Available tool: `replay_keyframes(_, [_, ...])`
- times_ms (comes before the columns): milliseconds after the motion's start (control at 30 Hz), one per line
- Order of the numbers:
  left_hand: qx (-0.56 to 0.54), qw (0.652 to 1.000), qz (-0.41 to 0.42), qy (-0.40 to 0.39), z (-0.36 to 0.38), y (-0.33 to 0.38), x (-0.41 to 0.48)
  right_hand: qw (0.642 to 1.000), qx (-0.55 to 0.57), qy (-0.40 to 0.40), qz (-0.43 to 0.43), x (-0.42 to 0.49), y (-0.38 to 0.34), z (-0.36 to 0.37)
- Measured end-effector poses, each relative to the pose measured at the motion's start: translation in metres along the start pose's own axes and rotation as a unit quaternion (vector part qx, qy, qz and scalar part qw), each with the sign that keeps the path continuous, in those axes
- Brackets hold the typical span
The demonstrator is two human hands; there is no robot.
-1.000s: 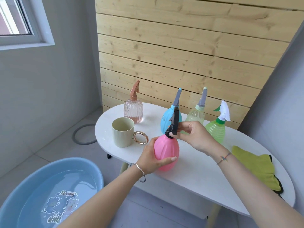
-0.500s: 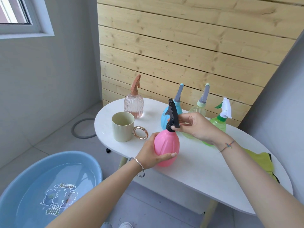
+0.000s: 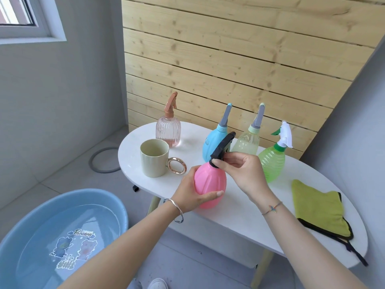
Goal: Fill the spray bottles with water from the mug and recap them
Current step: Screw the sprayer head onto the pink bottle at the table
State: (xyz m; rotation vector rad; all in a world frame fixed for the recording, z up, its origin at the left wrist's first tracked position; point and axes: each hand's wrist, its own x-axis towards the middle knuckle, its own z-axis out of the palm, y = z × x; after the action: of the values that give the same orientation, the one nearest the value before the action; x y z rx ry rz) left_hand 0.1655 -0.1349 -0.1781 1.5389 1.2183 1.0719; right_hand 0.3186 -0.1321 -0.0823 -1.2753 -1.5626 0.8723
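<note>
Your left hand [image 3: 190, 191] wraps around the pink bottle [image 3: 209, 183], thumb across its near side, while your right hand [image 3: 244, 171] pinches the collar of the black spray head [image 3: 221, 149]. The bottle stands near the front edge of the white table [image 3: 239, 217], just right of the mug [image 3: 154, 161]. Hold the body firm and turn only the collar, keeping the bottle upright so the head moves straight along the neck. Your fingers hide the thread, so I cannot tell how far it is seated. The pink plastic is smooth, bulbous and shallowly ribbed, likely slick when wet, so grip it low and broad. The mug is pale and matte, with a shiny gold ring handle.
</note>
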Motion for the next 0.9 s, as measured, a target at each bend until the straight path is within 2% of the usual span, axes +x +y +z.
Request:
replay_keyframes(167, [0.001,1.0,-0.006,0.005,0.001,-0.002,0.001,0.993,-0.081,0.08,-0.032,-0.005,-0.003,0.013])
replay_keyframes(333, [0.009,1.0,-0.004,0.01,0.002,-0.002,0.001,0.956,-0.253,0.122,-0.084,-0.013,-0.01,0.008])
replay_keyframes(400, [0.009,1.0,-0.005,0.007,0.002,-0.001,0.001,0.938,-0.287,0.138,-0.14,-0.011,-0.009,-0.004])
replay_keyframes(467, [0.005,1.0,-0.007,0.006,0.001,-0.001,0.001,0.945,-0.259,0.128,-0.154,-0.007,-0.009,-0.016])
replay_keyframes(567, [0.008,1.0,-0.008,0.003,0.001,-0.001,0.0,0.995,-0.101,-0.023,-0.006,-0.002,-0.015,-0.025])
replay_keyframes(633, [0.009,1.0,-0.009,0.002,0.001,0.0,0.0,0.997,-0.02,-0.063,0.037,0.0,-0.016,-0.027])
replay_keyframes(767, [0.011,1.0,-0.014,0.004,0.001,0.0,0.0,0.996,-0.065,-0.038,-0.038,-0.005,-0.023,-0.029])
replay_keyframes(900, [0.007,1.0,-0.012,0.003,0.001,0.0,0.0,0.996,-0.043,-0.066,-0.046,-0.013,-0.027,-0.03])
